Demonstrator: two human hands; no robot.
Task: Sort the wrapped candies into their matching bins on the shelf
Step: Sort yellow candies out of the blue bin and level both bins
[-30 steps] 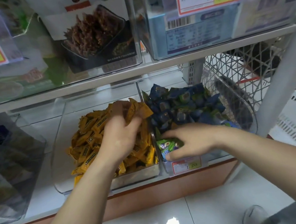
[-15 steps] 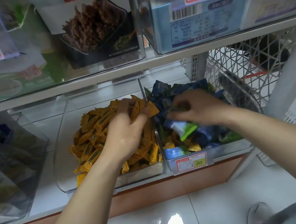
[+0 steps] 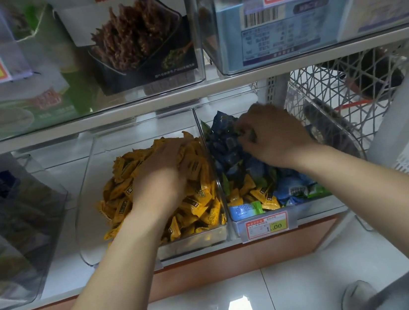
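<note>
The fingertips of our left hand point(image 3: 159, 179) are hiding among glossy yellow wrapped candies point(image 3: 200, 207) heaped in the left clear plastic bin point(image 3: 87, 222), so we cannot tell its grip. Our blurred right hand point(image 3: 274, 138) is curling its fingers round crinkled dark blue wrapped candies point(image 3: 226, 149) in the right clear plastic bin point(image 3: 314, 209).

Head view, downward, near shelf point(image 3: 66, 279)
</note>
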